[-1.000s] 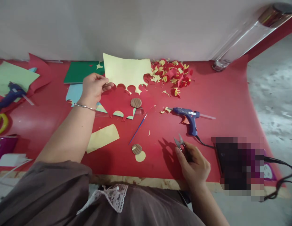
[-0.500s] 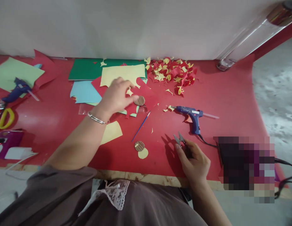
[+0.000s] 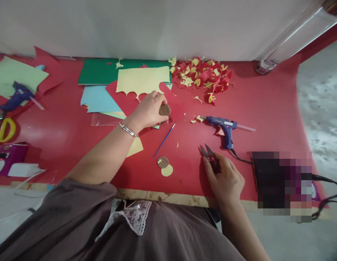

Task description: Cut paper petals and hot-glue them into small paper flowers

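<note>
Up at the far middle, the left hand is pinching a round, wood-grained disc lying on scalloped red paper, while the right hand is gripping small metal snips near right.

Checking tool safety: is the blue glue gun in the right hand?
No, the right hand holds small snips; the glue gun lies apart.

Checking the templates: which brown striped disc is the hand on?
The far brown striped disc, under the left hand; the near disc lies untouched.
</note>
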The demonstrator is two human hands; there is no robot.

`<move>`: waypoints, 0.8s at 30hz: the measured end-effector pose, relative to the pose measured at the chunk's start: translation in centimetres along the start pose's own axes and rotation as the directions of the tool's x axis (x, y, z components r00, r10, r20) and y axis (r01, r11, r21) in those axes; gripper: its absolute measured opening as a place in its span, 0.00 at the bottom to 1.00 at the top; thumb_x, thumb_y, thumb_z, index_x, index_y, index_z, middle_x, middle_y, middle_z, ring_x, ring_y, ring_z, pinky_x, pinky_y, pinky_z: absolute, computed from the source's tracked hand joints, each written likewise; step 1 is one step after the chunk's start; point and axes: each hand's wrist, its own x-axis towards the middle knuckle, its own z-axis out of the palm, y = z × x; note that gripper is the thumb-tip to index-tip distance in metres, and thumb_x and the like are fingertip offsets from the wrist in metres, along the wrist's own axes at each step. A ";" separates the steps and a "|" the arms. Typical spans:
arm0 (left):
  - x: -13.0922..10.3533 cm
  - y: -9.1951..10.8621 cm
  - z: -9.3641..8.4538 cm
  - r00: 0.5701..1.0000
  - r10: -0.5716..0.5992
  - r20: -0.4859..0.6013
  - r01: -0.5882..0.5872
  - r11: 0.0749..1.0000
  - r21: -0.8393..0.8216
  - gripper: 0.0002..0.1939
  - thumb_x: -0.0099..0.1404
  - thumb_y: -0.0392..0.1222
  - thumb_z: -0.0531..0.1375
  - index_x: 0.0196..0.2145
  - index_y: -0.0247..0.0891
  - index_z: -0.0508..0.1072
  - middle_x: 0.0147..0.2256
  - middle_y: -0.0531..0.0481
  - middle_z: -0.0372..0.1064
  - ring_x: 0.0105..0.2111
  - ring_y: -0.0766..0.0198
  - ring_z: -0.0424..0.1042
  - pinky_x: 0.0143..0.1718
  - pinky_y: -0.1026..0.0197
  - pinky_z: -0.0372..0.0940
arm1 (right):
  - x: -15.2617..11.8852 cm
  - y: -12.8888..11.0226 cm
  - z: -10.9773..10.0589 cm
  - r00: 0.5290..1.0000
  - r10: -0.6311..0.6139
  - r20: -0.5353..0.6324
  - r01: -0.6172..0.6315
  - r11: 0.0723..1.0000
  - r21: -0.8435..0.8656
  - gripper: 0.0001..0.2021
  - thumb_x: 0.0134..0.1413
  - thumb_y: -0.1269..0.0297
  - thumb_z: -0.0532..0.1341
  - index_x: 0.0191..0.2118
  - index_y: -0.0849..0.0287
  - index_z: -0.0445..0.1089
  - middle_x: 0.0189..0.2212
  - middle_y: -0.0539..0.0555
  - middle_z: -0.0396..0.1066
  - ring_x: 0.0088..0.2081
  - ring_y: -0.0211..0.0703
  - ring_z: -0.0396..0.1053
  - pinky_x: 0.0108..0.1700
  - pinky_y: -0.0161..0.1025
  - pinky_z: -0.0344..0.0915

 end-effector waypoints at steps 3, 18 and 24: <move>-1.6 2.3 -0.1 0.994 0.107 0.030 -0.107 0.994 -0.016 0.25 0.64 0.43 0.72 0.55 0.39 0.71 0.55 0.39 0.67 0.56 0.48 0.71 0.57 0.49 0.70 | -0.1 0.0 -0.2 1.000 0.012 -0.022 -0.013 0.998 -0.063 0.21 0.68 0.43 0.62 0.49 0.56 0.81 0.37 0.56 0.81 0.35 0.47 0.78 0.31 0.38 0.60; -9.3 7.8 4.8 0.900 0.326 0.289 -0.327 0.944 -0.045 0.03 0.74 0.37 0.60 0.40 0.39 0.75 0.47 0.39 0.74 0.47 0.49 0.72 0.47 0.48 0.69 | -0.3 0.2 -0.1 0.973 -0.198 -0.120 0.192 0.980 -0.056 0.14 0.67 0.56 0.67 0.53 0.57 0.78 0.45 0.62 0.77 0.46 0.54 0.76 0.54 0.53 0.70; -9.5 7.9 5.4 0.904 0.336 0.264 -0.324 0.942 -0.090 0.10 0.75 0.32 0.54 0.44 0.37 0.75 0.48 0.39 0.72 0.48 0.49 0.71 0.49 0.49 0.69 | -0.6 -0.3 0.0 0.965 -0.234 -0.118 0.235 0.972 -0.013 0.10 0.68 0.59 0.65 0.49 0.56 0.79 0.42 0.59 0.78 0.41 0.49 0.75 0.51 0.49 0.70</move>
